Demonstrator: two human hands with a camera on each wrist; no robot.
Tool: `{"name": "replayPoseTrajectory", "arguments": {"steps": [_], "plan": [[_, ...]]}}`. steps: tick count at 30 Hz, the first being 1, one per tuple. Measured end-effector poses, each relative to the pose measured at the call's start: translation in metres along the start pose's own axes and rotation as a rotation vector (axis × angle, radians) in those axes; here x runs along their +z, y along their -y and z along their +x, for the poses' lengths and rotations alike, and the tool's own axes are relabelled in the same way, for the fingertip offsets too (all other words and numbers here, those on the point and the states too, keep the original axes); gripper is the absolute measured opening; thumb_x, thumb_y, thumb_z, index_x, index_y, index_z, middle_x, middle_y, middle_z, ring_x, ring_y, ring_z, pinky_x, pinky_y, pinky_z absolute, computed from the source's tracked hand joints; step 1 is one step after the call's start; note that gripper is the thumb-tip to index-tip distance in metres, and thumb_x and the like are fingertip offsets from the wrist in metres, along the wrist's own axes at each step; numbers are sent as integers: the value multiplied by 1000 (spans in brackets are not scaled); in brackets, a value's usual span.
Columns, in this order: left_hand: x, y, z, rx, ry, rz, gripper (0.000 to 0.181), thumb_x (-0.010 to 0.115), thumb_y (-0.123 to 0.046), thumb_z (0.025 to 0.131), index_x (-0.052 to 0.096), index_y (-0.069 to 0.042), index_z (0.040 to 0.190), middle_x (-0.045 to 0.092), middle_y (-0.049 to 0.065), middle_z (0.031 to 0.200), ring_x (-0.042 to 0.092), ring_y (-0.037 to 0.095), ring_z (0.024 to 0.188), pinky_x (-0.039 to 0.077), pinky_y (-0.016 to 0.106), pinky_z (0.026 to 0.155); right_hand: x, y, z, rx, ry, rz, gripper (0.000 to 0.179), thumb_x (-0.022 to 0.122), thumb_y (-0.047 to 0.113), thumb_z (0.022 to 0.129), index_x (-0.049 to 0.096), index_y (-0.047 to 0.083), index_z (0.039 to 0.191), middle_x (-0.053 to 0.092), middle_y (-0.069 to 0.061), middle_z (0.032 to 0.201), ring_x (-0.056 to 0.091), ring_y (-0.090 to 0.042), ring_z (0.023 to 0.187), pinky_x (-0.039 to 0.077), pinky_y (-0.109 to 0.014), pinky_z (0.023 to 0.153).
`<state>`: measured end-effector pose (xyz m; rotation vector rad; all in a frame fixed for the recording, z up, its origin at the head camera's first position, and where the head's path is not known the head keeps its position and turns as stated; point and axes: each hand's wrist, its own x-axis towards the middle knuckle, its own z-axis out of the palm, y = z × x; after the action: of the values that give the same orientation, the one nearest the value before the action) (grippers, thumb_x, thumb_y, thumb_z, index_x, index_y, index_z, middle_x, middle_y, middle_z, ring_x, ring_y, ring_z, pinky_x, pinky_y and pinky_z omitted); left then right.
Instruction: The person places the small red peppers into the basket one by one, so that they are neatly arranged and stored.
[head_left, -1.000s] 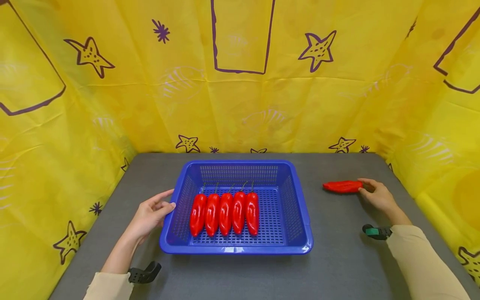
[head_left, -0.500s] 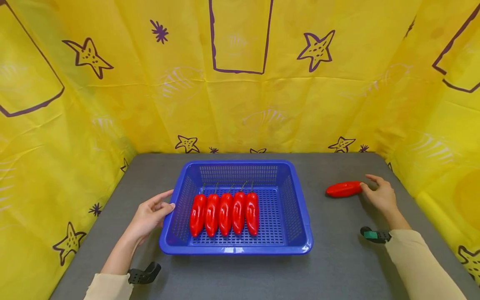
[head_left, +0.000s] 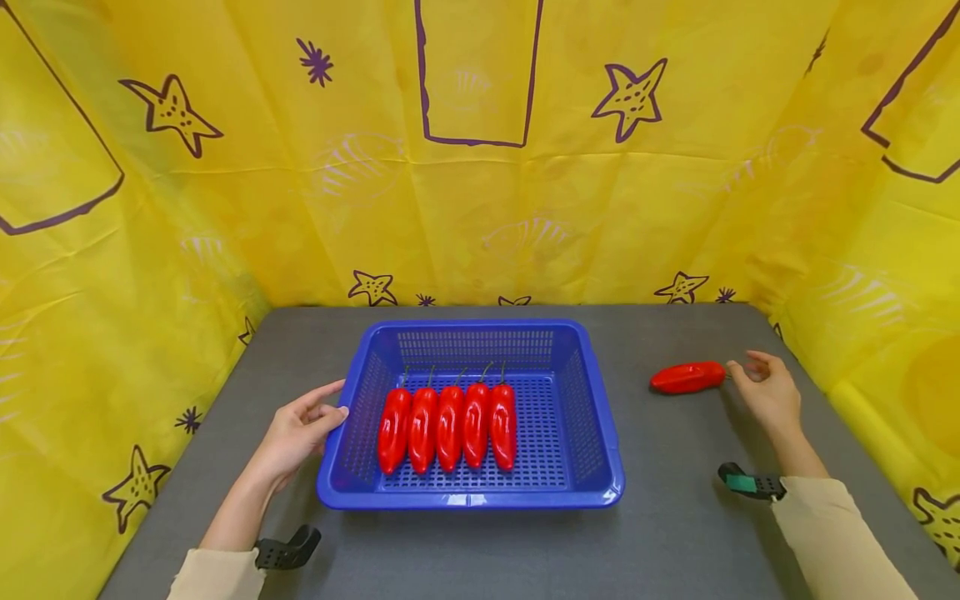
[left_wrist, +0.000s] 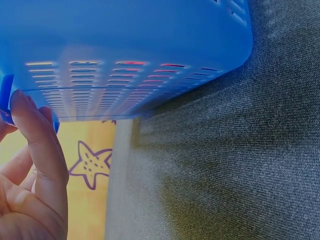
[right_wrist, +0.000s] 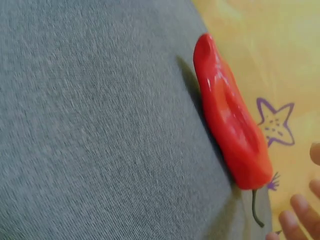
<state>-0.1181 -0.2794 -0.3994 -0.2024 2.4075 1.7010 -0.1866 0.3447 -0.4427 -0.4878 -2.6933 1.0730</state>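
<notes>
My left hand (head_left: 294, 435) pinches the left rim of a blue plastic basket (head_left: 480, 500), thumb on top; in the left wrist view its curled fingers (left_wrist: 40, 140) meet the rim from outside. Inside the basket, several glossy red chili peppers (head_left: 450, 429) lie side by side, stems pointing away. To the basket's right, a single red chili pepper (head_left: 686, 377) lies on the table, its stem toward my right hand (head_left: 768, 398). That hand is beside the stem with loosely bent fingers; the right wrist view shows fingertips (right_wrist: 300, 202) apart from the green stem (right_wrist: 255, 207).
The grey cloth-covered table (head_left: 675, 517) carries the basket near its middle. Yellow fabric (head_left: 480, 217) printed with starfish surrounds the table at the back and both sides. Black wrist straps (head_left: 288, 550) sit below each hand.
The lone chili pepper has turned slightly and come to rest with its stem showing. My right hand has drawn back to the right, off the pepper. The left hand stays on the rim.
</notes>
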Motion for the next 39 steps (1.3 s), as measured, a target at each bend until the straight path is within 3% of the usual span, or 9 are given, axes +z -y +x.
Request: {"name": "replayPoseTrajectory", "arguments": {"steps": [9, 20, 31, 39], "plan": [[0, 0, -1, 3, 0, -6, 61, 62, -28, 88, 36, -13, 141, 64, 7, 91, 64, 18, 73, 55, 35, 67, 7, -1, -3, 58, 109, -27, 67, 42, 47, 92, 37, -6, 133, 48, -32, 125, 45, -47, 109, 37, -54, 84], [1, 0, -1, 3, -10, -3, 60, 62, -29, 88, 37, -13, 140, 63, 6, 89, 61, 16, 70, 55, 35, 65, 21, 7, 2, 139, 142, -34, 72, 42, 52, 90, 38, -6, 132, 47, -31, 125, 46, -43, 107, 41, -45, 81], [2, 0, 0, 13, -10, -4, 60, 63, -28, 87, 39, -13, 139, 63, 6, 87, 59, 16, 67, 54, 33, 62, 27, 12, 12, 132, 185, -68, 76, 43, 51, 90, 32, -10, 134, 40, -34, 128, 42, -45, 108, 39, -51, 86], [2, -1, -1, 10, -18, 11, 59, 63, -28, 87, 39, -12, 139, 63, 5, 87, 58, 15, 66, 53, 32, 60, 33, 14, 18, 74, 182, -58, 68, 45, 43, 91, 31, -8, 134, 42, -33, 125, 42, -45, 106, 38, -50, 85]]}}
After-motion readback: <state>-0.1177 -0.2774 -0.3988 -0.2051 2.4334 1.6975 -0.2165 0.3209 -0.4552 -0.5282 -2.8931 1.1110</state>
